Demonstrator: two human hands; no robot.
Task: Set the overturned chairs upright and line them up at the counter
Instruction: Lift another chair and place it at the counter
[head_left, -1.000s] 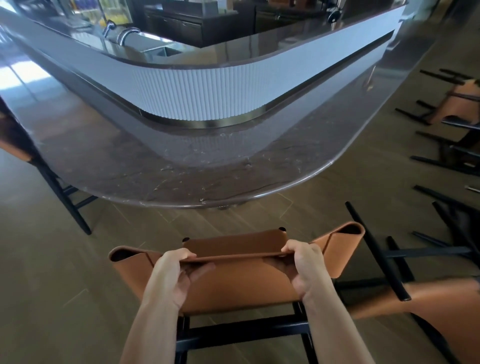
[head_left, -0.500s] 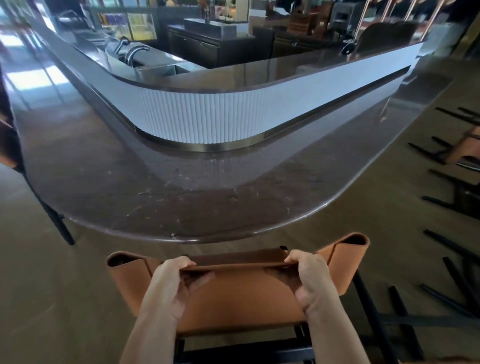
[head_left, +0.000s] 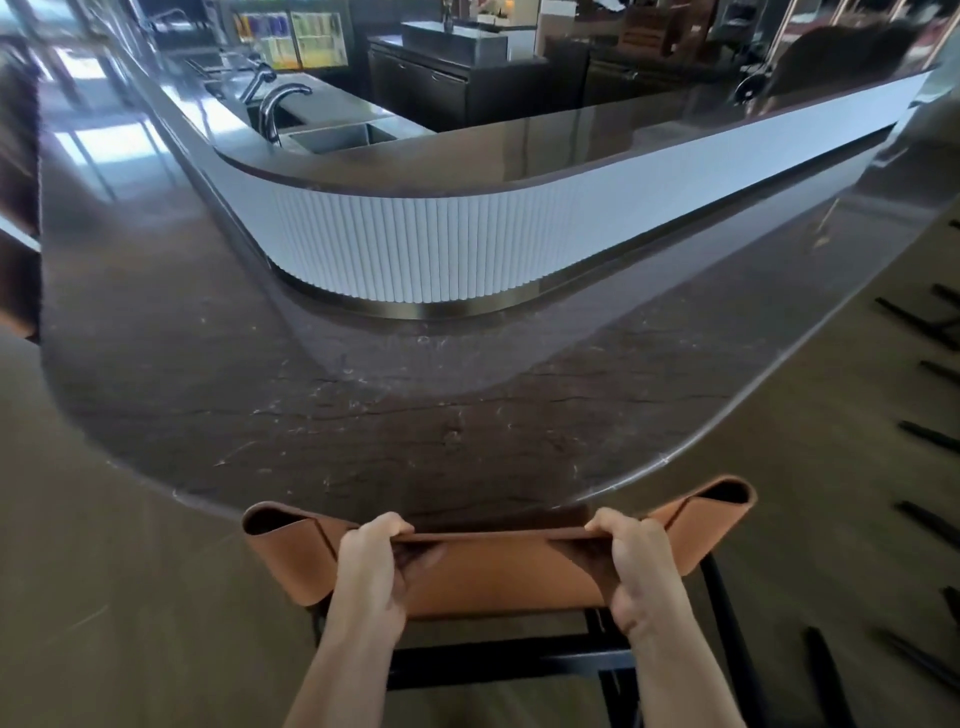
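Tan chair (head_left: 493, 577), gripped by left hand (head_left: 371, 566), right hand (head_left: 641, 564)

Both hands held the top edge of the tan chair (head_left: 498, 571), the left hand (head_left: 371, 566) and the right hand (head_left: 636, 564) each curled over it. The chair stood upright, just beside the curved edge of the dark tabletop (head_left: 260, 415). Black chair legs (head_left: 930, 436) lay on the floor (head_left: 104, 597) at right.

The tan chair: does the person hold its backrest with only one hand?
No, the left hand and the right hand both grip the top edge of the backrest of the tan chair.
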